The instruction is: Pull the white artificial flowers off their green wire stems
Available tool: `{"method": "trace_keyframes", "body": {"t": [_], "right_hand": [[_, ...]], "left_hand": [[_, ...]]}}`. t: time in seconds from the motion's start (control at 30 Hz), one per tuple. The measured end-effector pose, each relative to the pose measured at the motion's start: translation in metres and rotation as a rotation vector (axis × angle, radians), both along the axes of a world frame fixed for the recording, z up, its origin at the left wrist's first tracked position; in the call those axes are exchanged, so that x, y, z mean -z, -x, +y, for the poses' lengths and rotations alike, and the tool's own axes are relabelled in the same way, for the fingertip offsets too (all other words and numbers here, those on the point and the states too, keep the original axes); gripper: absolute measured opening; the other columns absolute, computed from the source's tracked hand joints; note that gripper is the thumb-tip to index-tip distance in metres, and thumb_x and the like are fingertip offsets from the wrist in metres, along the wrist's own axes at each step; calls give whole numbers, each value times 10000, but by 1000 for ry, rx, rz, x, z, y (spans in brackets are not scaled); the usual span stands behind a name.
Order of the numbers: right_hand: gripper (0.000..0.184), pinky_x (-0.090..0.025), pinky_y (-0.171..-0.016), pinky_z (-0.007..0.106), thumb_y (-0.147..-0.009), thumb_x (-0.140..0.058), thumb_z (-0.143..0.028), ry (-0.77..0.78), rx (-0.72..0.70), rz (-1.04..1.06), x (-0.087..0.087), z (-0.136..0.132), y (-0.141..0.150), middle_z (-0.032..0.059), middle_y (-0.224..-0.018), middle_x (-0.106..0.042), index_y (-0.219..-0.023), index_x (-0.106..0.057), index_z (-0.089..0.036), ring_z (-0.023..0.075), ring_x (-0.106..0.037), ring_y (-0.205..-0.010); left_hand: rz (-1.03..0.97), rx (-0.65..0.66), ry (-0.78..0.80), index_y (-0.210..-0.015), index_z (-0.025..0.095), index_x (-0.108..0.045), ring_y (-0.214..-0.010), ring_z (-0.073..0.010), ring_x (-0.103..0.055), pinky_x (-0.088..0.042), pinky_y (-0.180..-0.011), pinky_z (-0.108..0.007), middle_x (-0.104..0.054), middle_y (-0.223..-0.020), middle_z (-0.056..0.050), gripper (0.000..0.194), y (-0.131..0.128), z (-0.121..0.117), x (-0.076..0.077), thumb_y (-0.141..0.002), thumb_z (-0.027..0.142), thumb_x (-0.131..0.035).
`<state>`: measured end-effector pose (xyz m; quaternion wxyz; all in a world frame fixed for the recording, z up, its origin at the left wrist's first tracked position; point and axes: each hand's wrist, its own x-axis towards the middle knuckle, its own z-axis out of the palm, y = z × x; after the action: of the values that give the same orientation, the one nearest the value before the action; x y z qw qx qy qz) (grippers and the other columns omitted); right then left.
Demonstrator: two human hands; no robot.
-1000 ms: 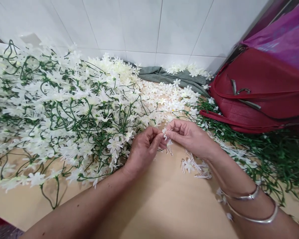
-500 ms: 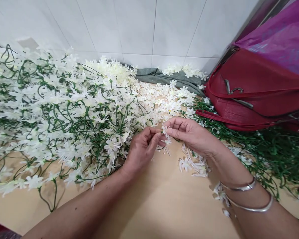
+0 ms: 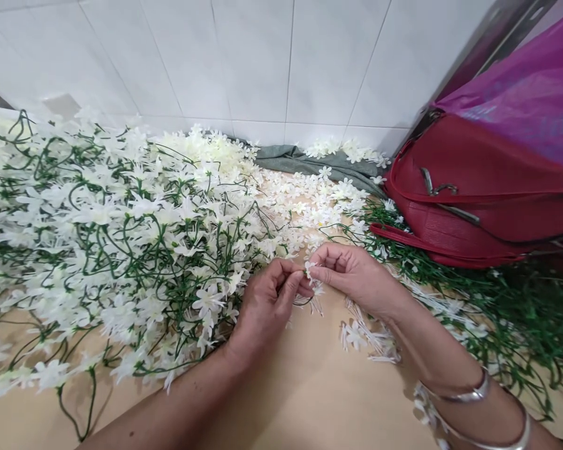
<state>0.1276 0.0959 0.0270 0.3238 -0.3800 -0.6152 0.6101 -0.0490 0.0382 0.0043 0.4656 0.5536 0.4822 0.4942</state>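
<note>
Between my fingertips is a small white artificial flower [image 3: 309, 269]. My left hand [image 3: 273, 299] is closed in a pinch at the flower's base, where a thin green stem shows below the fingers. From the other side my right hand [image 3: 344, 274] pinches the white petals with thumb and forefinger. A big heap of white artificial flowers on green stems [image 3: 136, 250] lies to the left of my hands. Loose white petal pieces [image 3: 309, 194] are spread on the table behind them. A small pile of white stamens [image 3: 368, 337] lies below my right wrist.
On the right, a red handbag [image 3: 478, 187] stands on the table [image 3: 300, 387] by green stems [image 3: 520, 312], with a purple plastic bag [image 3: 520, 94] above it. Grey-green cloth [image 3: 319, 164] lies along the tiled wall [image 3: 253, 62].
The whole scene sits lower in the picture, as the camera has tilted up slightly. Both hands keep their pinch on the flower; their pose is nearly the same.
</note>
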Motion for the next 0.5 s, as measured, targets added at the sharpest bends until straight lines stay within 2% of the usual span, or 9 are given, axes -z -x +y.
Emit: {"method": "trace_keyframes", "body": {"t": [0.23,0.37,0.5], "right_hand": [[301,-521,-683,289,-807,-814,-455,20,-7,39,-2,-2,5,-5,-696,-704,-768,-636,-216,160,-659,-676],[298,-527,-723,301,-821,-812,-458,14,-15,72,-3,-1,2,-3,-722,-706,-801,-648,-210,162,-659,-701],[273,-511,-774,286,-858,-790,-470,-70,131,154,-4,1,-5,2,-826,-706,-918,-696,-221,155,-650,-782]], "left_hand": [[29,-10,-6,-904,188,-635,-757,-161,-757,-580,-752,-260,-786,-817,-29,162,1,2,-1,-1006,310,-601],[-88,4,-4,-935,174,-646,-795,-158,-750,-589,-787,-265,-775,-847,-37,197,-2,3,1,-996,361,-626],[-179,-11,-49,-1082,176,-615,-783,-144,-732,-587,-794,-272,-758,-884,-33,214,-5,1,-2,-1015,379,-602]]}}
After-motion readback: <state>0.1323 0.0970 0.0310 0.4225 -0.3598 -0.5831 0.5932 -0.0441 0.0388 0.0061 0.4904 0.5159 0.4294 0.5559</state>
